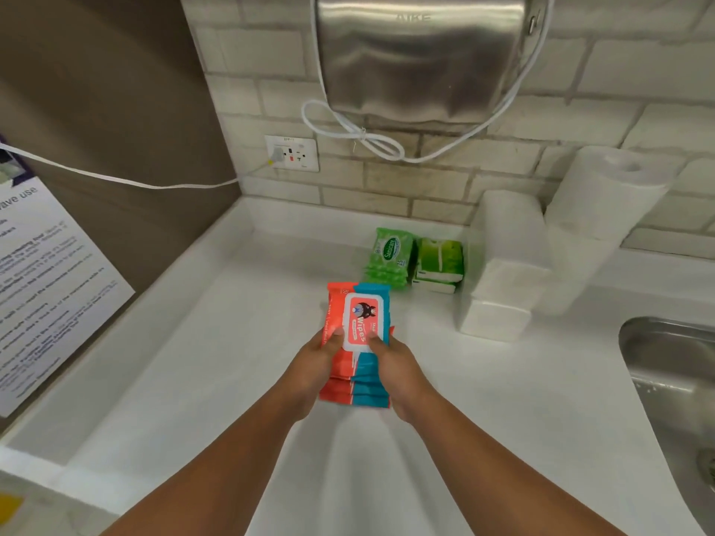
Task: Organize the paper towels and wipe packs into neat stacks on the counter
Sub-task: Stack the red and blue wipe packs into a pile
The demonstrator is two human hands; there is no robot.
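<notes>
A stack of several red-and-blue wipe packs (358, 319) lies in the middle of the white counter (193, 342). My left hand (313, 365) grips its left side and my right hand (394, 365) grips its right side, thumbs on the top pack. Behind it stand two short stacks of green wipe packs, one pile (389, 257) left and another (439, 265) right. To their right sits a stack of folded white paper towels (499, 265), and beyond that paper towel rolls (603, 203) stand on end against the tiled wall.
A steel sink (673, 377) is set into the counter at the right. A steel hand dryer (421, 56) hangs on the wall above, its white cord looping down. A wall socket (292, 152) is at the corner; a printed notice (46, 280) is on the left panel.
</notes>
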